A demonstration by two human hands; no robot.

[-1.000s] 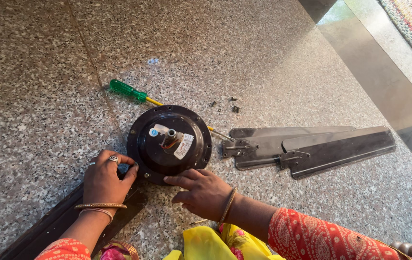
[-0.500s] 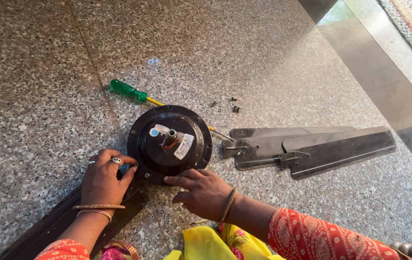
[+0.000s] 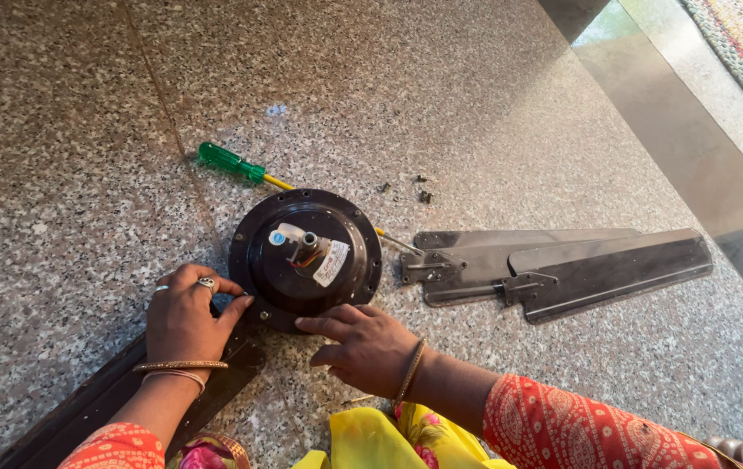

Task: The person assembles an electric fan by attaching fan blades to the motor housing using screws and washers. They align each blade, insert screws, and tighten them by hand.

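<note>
Pressing my right hand (image 3: 363, 343) flat, fingers spread and gripping nothing, on the near rim of the dark round fan motor (image 3: 305, 258). My left hand (image 3: 184, 320) is curling loosely at its left edge, over a blade (image 3: 85, 404). A white label (image 3: 330, 262) is lying just beyond my right fingers.
</note>
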